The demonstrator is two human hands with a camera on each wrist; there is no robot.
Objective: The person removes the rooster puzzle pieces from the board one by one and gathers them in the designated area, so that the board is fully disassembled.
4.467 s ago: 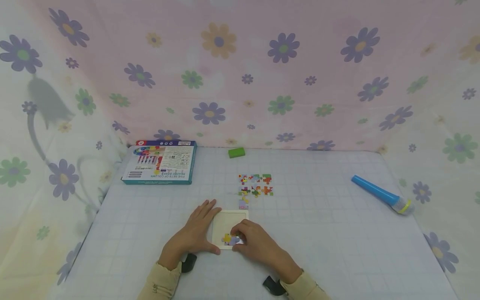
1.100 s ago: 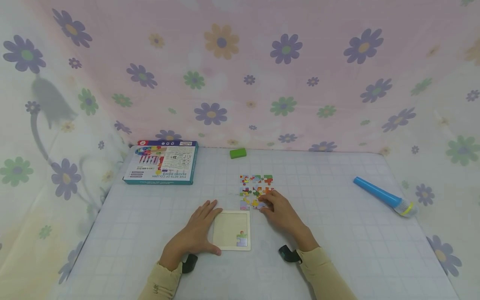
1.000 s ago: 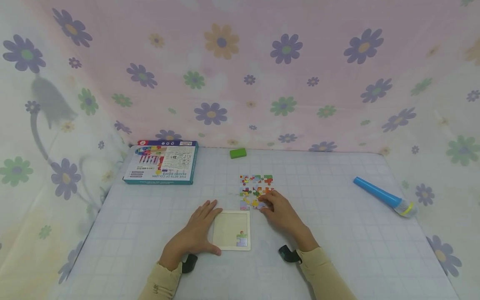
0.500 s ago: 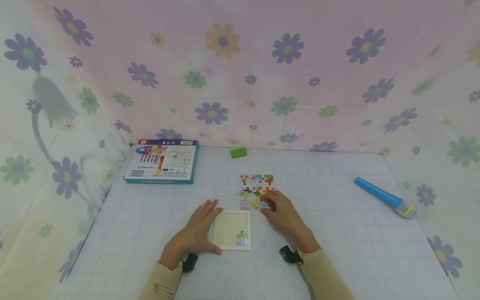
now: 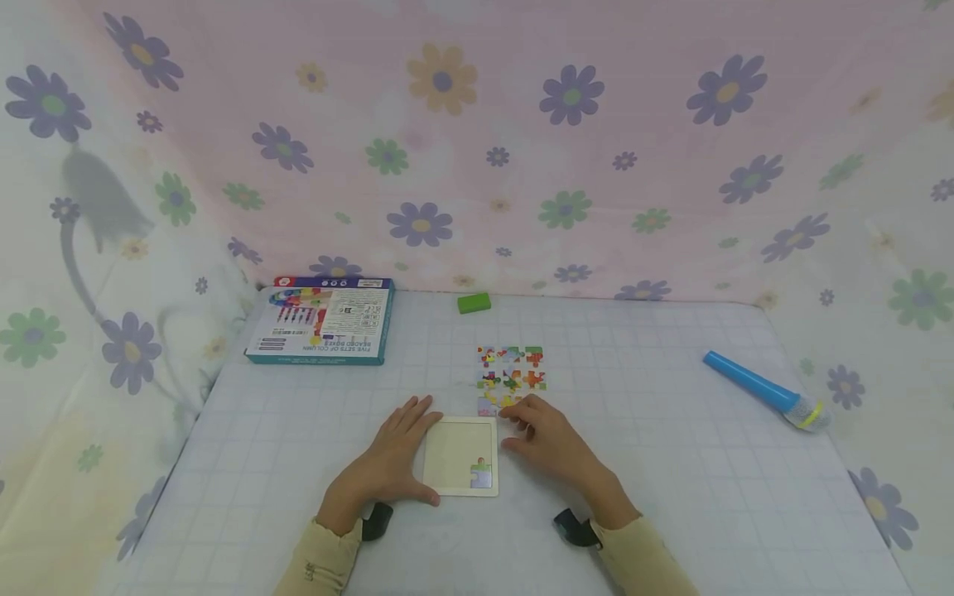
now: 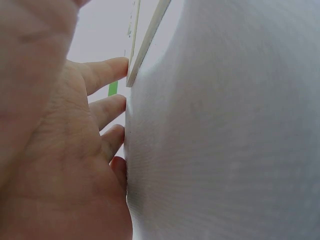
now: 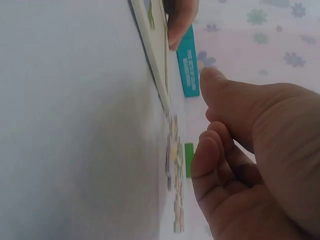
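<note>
A square light wooden puzzle tray (image 5: 455, 457) lies on the table before me, with one puzzle piece (image 5: 480, 476) in its bottom right corner. My left hand (image 5: 392, 454) rests at the tray's left side, fingers spread; in the left wrist view a fingertip touches its edge. Just beyond the tray, loose puzzle pieces (image 5: 511, 378) lie in rows. My right hand (image 5: 547, 440) hovers right of the tray, below the bottom row, which its fingers partly cover. In the right wrist view its thumb and loosely bent fingers stand apart, with nothing seen between them.
A bead-toy box (image 5: 320, 323) lies at the back left. A small green block (image 5: 474, 303) sits near the table's back edge. Off to the right is a blue toy microphone (image 5: 760, 389). Flowered cloth (image 5: 477, 182) hangs behind the table.
Since the oldest frame, a yellow and lavender piece has gone from the tray to the bottom row. In the last half second my right hand has drawn back toward the tray. The left stays put.
</note>
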